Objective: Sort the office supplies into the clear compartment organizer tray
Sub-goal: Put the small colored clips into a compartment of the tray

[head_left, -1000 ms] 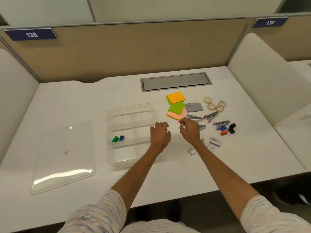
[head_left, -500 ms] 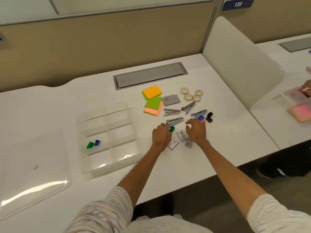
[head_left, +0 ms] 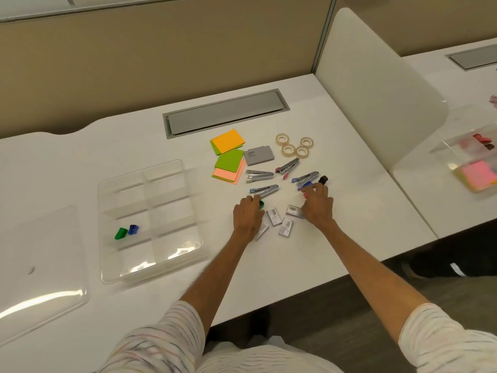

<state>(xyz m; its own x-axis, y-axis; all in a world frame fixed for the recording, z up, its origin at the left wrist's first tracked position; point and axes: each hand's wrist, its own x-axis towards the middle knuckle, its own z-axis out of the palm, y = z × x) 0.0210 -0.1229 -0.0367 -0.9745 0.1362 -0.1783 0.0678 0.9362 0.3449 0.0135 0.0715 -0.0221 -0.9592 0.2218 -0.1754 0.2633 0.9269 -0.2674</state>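
The clear organizer tray (head_left: 107, 275) lies left of centre, with a green sharpener (head_left: 121, 233) and a blue sharpener (head_left: 133, 229) in one left compartment. My left hand (head_left: 247, 218) rests on the desk, its fingertips closed on another green sharpener (head_left: 261, 204). My right hand (head_left: 317, 207) reaches over a red sharpener (head_left: 305, 195), thumb and forefinger pinching it, beside a blue stapler (head_left: 306, 178). A black sharpener (head_left: 323, 180) lies just beyond. Several small staple boxes (head_left: 274, 217) lie between my hands.
The tray's clear lid (head_left: 40, 265) lies at the far left. Behind my hands are more staplers (head_left: 259, 175), sticky note pads (head_left: 228, 141), a grey box (head_left: 259, 155) and tape rolls (head_left: 294, 145). A white divider (head_left: 376, 103) bounds the desk on the right.
Both hands have moved from beside the tray to the small supplies on the right. The left fingers closed on the green sharpener and the right hand reached the red one.
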